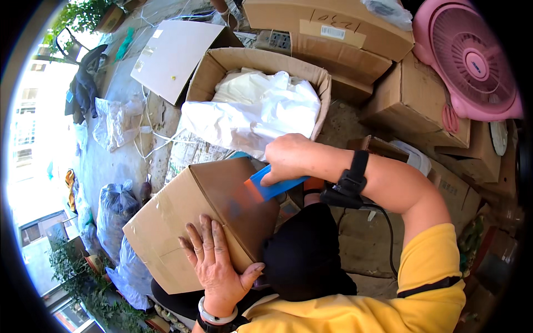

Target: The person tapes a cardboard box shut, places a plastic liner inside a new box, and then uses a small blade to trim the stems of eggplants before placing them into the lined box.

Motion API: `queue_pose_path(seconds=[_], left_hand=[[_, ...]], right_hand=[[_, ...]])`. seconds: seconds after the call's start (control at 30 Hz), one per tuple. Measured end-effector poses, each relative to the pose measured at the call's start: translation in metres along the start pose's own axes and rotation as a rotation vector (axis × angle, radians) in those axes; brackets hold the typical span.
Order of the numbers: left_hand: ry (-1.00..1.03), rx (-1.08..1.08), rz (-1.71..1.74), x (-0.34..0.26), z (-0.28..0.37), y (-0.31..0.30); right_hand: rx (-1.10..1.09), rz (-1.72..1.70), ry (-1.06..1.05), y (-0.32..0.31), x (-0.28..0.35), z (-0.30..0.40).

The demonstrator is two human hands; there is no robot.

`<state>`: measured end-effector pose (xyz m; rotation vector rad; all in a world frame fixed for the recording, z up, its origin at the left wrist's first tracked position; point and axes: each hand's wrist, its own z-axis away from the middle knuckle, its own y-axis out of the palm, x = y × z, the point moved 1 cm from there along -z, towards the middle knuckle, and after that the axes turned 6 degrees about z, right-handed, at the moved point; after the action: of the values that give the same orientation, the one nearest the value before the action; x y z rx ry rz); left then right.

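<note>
A closed cardboard box [166, 233] rests tilted across my lap. My left hand [214, 260] lies flat on it with the fingers spread, holding nothing; its fingertips are dark with dirt. My right hand [289, 158] grips a blue tool with an orange end [277, 187], probably a tape dispenser, against or just above the box's side face; blur hides whether they touch. Beyond the hands, white plastic sheeting [266, 104] fills an open cardboard box [325, 83] and hangs over its near rim.
Stacked cartons [333, 54] stand at the back. A pink fan [474, 62] and pink-handled scissors [449, 118] are at the right, on or by another carton [420, 95]. Filled plastic bags [116, 220] and potted plants [79, 279] line the left. White string [145, 141] lies on the floor.
</note>
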<state>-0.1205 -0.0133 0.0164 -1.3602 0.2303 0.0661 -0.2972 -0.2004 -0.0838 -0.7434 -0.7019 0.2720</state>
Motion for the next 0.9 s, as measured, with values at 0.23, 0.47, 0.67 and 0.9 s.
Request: queue_pose_path(seconds=[0.23, 0.47, 0.67, 0.9], left_hand=[[-0.005, -0.002, 0.01, -0.007, -0.001, -0.002], [-0.021, 0.019, -0.014, -0.004, 0.001, -0.006], [-0.028, 0.013, 0.066, -0.007, -0.003, -0.006], [0.018, 0.005, 0.058, -0.001, 0.001, -0.006]], right_hand=[[0.197, 0.063, 0.072, -0.012, 0.032, -0.022], [-0.158, 0.287, -0.033, -0.028, 0.039, -0.012], [-0.898, 0.075, 0.371, -0.165, -0.035, 0.043], [-1.186, 0.443, 0.607, -0.2, -0.161, 0.023]])
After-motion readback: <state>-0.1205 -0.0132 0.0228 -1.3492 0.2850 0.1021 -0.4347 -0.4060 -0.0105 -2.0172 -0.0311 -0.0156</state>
